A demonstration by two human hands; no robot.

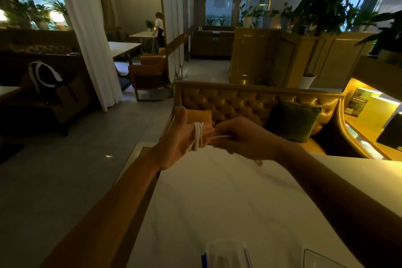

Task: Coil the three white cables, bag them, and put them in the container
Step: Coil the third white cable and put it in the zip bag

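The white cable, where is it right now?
The white cable is wrapped around the left hand, above the table's far edge; the right hand pinches its loose end.

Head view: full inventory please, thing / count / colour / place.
white cable: one seen, white, looped around the left hand's fingers, free end running to the right hand
table: one, white top, directly below the hands
clear bags: number unclear, transparent, near edge of the table
clear container: one, transparent, near right of the table, partly cut off
sofa: one, tufted gold-brown, beyond the table
cushion: one, dark green, on the sofa's right side
backpack: one, black and white, on a seat at far left
potted plant: one large, green, on the partition at right
left hand: one, raised, cable wound on it
right hand: one, grip pinching the cable's end
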